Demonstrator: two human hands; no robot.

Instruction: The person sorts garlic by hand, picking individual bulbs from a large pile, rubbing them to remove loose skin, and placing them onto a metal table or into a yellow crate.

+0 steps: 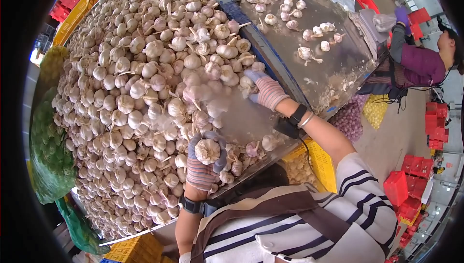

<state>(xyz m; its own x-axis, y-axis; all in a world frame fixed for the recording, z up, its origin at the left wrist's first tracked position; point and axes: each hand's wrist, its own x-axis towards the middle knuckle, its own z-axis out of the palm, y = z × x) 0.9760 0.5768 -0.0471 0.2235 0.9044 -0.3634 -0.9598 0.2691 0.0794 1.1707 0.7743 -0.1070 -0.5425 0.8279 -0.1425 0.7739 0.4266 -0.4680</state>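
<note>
My left hand (205, 164), in a striped glove with grey fingertips, is closed around a large garlic bulb (207, 151) at the near edge of a big heap of garlic (140, 89). Farther up and right, my right hand (266, 90), gloved the same way, grips a garlic bulb (247, 85) beside the blue-edged metal divider (270, 60). Between the hands lies a dusty metal surface (251, 120), with haze over it and the nearby bulbs. Loose bulbs lie below my right hand, near the front edge.
Beyond the divider, scattered garlic (304, 53) lies on another metal tabletop (333, 86). A co-worker (423, 62) is at the right. A yellow crate (321, 166) sits below the table edge. Green net sacks (50, 152) line the left; red crates (396, 188) stand at right.
</note>
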